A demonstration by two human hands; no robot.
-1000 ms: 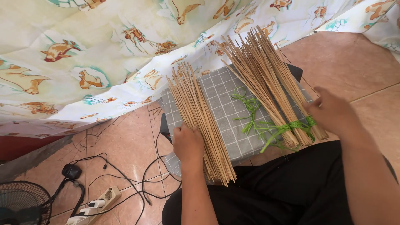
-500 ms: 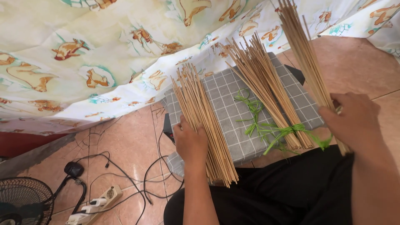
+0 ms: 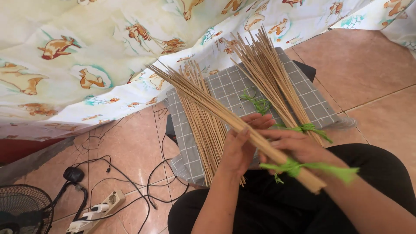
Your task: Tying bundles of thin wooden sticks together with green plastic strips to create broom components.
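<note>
We now hold a tied stick bundle (image 3: 242, 125) in both hands over the lap; a second ago it lay on the checked cushion (image 3: 225, 86). Left hand (image 3: 240, 147) grasps its middle, right hand (image 3: 299, 147) clenches near the green tie (image 3: 299, 167) at 4 o'clock. Loose sticks (image 3: 201, 125) and another bundle (image 3: 271, 78) lie on the cushion.

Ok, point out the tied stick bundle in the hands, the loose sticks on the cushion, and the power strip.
tied stick bundle (image 3: 216, 110), head view, mid-length of sticks.
loose sticks (image 3: 203, 130), head view, middle of pile.
power strip (image 3: 97, 211), head view, white casing.
</note>
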